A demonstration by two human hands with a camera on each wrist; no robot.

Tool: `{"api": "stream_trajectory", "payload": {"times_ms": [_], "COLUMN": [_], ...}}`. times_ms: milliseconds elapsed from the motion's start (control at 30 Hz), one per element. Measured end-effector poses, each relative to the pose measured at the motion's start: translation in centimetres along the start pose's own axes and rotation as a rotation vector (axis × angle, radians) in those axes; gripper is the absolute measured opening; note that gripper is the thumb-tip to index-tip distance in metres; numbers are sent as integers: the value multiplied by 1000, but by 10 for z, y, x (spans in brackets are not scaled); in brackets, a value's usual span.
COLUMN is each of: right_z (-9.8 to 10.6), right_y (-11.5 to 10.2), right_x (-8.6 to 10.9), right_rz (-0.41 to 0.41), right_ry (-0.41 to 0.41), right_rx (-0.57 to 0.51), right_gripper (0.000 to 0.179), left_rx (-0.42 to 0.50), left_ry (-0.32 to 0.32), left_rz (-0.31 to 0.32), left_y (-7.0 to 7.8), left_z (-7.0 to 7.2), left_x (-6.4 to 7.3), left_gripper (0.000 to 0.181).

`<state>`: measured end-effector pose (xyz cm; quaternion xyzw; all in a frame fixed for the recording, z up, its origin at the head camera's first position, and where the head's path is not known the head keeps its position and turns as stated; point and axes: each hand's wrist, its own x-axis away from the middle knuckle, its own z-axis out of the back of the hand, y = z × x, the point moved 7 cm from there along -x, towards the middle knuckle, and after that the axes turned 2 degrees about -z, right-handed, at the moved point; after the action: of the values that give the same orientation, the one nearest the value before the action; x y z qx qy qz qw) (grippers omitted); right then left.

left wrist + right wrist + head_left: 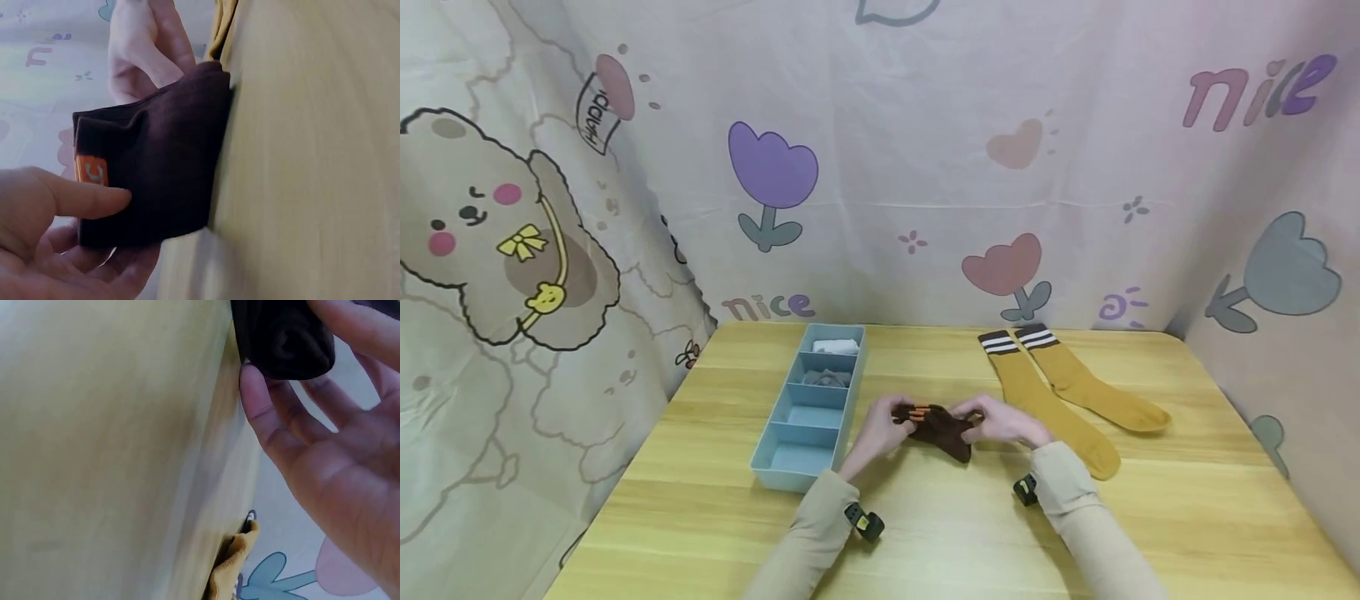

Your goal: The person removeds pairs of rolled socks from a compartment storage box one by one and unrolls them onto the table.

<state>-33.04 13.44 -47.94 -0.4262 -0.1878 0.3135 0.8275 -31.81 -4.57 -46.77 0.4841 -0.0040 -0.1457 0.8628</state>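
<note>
Between both hands, just over the table, is a dark brown pair of socks (946, 435) with orange markings near the cuff. My left hand (882, 427) pinches the cuff end, its thumb lying beside an orange label (92, 170) in the left wrist view. My right hand (997, 419) grips the other end. There, in the right wrist view, the fabric is a thick dark roll (294, 345) held between thumb and fingers.
Left of the hands stands a light blue divided box (792, 481). A white folded item (835, 347) sits in its rearmost compartment, a grey one (826, 379) in the one before it. Two mustard socks (1051, 408) with striped cuffs lie flat on the wooden table (955, 533) at right.
</note>
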Motion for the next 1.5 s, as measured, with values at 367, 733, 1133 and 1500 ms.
{"api": "stream_trajectory", "payload": {"times_ms": [367,733,1133,1500], "right_z": [8,4,7,9], "right_y": [7,10,9,3], "right_x": [-4,-9,-16,-27], "right_rz": [-6,-53,-120,-28], "right_ry": [122,124,201,207], "right_rx": [67,29,175,176], "right_gripper": [35,36,25,26], "left_rx": [340,-12,8,-108], "left_ry": [-248,-315,-365,-250], "left_rz": [8,-41,25,3], "left_y": [2,-4,-10,-8], "left_z": [-16,-32,-34,-27], "left_x": [8,14,10,7], "left_gripper": [41,22,56,31]}}
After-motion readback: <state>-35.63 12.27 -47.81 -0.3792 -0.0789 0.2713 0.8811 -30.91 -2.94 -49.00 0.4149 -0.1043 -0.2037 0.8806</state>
